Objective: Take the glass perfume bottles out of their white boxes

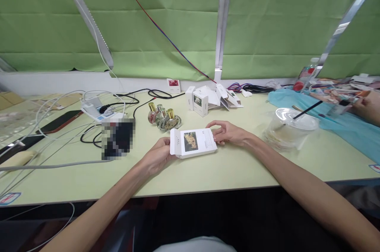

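Note:
A flat white carton (200, 143) with a picture of yellow flowers lies between my two hands, just above the table or resting on it; I cannot tell which. Its left end flap stands out. My left hand (162, 153) grips the left end, its thumb beside the flap. At the right end, my right hand (227, 132) holds the carton between bent fingers and thumb. Several small glass bottles with gold and silver caps (163, 117) stand together behind the carton. White boxes (200, 103) and folded cartons (227, 97) are farther back.
On the left are a power strip (101, 112), cables and a dark phone (61, 121). A clear lidded tub (291, 129) with a black straw stands to the right. Beyond it, another person's hand (369, 107) is near a blue cloth (338, 125).

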Demonstrator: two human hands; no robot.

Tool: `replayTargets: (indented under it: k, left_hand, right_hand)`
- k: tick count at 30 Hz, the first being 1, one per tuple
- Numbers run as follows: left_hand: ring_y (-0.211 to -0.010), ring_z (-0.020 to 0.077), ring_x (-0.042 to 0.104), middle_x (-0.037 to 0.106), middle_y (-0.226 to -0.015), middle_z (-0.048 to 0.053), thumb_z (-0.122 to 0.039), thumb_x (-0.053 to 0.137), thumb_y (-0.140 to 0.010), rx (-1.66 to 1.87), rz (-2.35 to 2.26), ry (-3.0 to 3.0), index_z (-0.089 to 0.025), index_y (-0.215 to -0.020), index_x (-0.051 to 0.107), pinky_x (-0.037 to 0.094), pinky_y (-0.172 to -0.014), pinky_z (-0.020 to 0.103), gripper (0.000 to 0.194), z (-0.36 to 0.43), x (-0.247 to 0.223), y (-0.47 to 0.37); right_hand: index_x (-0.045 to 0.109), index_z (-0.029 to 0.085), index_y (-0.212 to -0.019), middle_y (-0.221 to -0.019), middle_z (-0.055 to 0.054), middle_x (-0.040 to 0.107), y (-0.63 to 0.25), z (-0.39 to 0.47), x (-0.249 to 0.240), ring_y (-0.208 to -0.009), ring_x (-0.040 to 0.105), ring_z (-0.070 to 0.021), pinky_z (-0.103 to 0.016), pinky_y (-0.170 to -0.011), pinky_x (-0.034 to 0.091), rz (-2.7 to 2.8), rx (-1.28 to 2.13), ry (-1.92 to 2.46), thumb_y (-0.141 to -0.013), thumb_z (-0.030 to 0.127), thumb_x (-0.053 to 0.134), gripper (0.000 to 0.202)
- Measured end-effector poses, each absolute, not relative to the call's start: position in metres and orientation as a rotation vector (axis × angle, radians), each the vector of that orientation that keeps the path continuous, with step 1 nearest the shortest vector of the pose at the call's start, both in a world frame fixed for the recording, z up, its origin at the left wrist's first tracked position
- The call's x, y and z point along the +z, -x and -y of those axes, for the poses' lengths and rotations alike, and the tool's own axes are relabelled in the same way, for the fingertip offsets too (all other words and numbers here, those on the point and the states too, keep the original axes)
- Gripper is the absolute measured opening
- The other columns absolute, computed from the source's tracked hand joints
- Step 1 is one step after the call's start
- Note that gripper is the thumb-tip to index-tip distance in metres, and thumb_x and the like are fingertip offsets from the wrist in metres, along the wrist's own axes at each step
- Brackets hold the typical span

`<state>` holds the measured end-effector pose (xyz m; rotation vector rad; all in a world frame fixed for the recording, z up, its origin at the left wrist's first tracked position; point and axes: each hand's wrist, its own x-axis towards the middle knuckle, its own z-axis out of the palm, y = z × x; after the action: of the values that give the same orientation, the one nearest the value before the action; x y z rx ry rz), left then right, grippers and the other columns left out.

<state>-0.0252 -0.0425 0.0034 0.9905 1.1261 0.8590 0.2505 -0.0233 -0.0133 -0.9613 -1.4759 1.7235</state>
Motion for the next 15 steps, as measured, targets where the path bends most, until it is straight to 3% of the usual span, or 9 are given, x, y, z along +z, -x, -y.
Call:
replayTargets:
  k: [9,12,15]
  left_hand:
    - [-0.102,0.031,0.073,0.077,-0.103,0.015,0.008,0.066,-0.063,0.889,-1.158,-0.952,-0.01,-0.085,0.073,0.064,-0.086,0.038,0.03,0.0422,0.0027,0.025]
    - [-0.101,0.0317,0.073,0.076,-0.105,0.017,0.009,0.065,-0.064,0.883,-1.146,-0.94,-0.008,-0.088,0.072,0.064,-0.087,0.041,0.031,0.0432,0.005,0.0242]
    - [-0.1,0.031,0.073,0.075,-0.105,0.017,0.008,0.066,-0.064,0.886,-1.138,-0.895,-0.009,-0.086,0.07,0.064,-0.087,0.042,0.028,0.0432,0.0049,0.0256]
  right_hand:
    - [0.052,0.021,-0.124,-0.081,-0.001,0.07,-0.2602,0.0234,-0.0095,-0.052,0.049,-0.007,-0.019,-0.044,0.033,1.587,1.717,0.996,-0.068,0.026,0.084,0.065]
    - [0.054,0.021,-0.124,-0.078,0.0,0.068,-0.2599,0.0242,-0.0053,-0.053,0.052,-0.0092,-0.018,-0.04,0.028,1.698,1.64,1.104,-0.071,0.024,0.078,0.059]
    - [0.057,0.022,-0.122,-0.081,0.0,0.068,-0.2607,0.0235,-0.0052,-0.056,0.053,-0.0102,-0.019,-0.042,0.031,1.812,1.475,1.175,-0.072,0.017,0.068,0.051]
